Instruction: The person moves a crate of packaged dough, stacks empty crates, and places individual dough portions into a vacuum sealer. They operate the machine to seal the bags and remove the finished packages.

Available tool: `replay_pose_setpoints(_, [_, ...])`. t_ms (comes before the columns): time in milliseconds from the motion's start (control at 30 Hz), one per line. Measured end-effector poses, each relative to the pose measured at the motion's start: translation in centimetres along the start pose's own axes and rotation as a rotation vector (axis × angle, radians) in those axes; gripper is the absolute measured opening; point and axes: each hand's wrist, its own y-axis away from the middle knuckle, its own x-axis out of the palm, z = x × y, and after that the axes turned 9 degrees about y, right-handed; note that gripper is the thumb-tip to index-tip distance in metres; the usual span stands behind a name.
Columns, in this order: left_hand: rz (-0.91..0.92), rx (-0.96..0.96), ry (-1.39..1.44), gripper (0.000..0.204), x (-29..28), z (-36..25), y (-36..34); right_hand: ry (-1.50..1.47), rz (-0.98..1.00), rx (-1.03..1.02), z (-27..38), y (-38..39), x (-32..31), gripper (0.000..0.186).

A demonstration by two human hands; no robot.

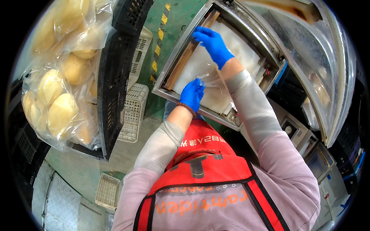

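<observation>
Two gloved hands, left hand [192,94] pinching one clear bag [212,80], right hand [212,45] near it, grip untellable; work seemingly partway, bag over one metal chamber [165,93] beneath them, unreleased; rightward one raised lid [308,50]; leftward one black crate [111,69], bagged yellow pieces [63,111] uncountable, three pale crates [133,115].

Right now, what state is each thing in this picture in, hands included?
Left hand: gloved, fingers closed on plastic.
Right hand: gloved, over the wooden bar; grip unclear.
Clear plastic: crumpled, pinched.
Clear lid: raised open.
Yellow items: bagged.
Black crate: loaded with those bags.
Red apron: worn.
Dial: too small to read.
</observation>
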Motion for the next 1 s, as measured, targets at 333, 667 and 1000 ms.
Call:
replay_pose_setpoints(333, [-0.076, 0.130, -0.118, 0.014, 1.8, -0.3, 0.8, 0.480, -0.023, 0.092, -3.2, 1.4, -9.2, 0.029])
replay_pose_setpoints(667, [-0.068, 0.186, 0.119, 0.019, 2.2, -2.7, -2.2, 0.712, 0.007, 0.041, -1.8, -5.2, -6.3, 0.033])
replay_pose_setpoints(1000, [-0.113, 0.162, 0.117, 0.032, 2.6, -2.9, -1.8, 1.189, -0.103, -0.922, 1.6, -2.9, -3.5, 0.030])
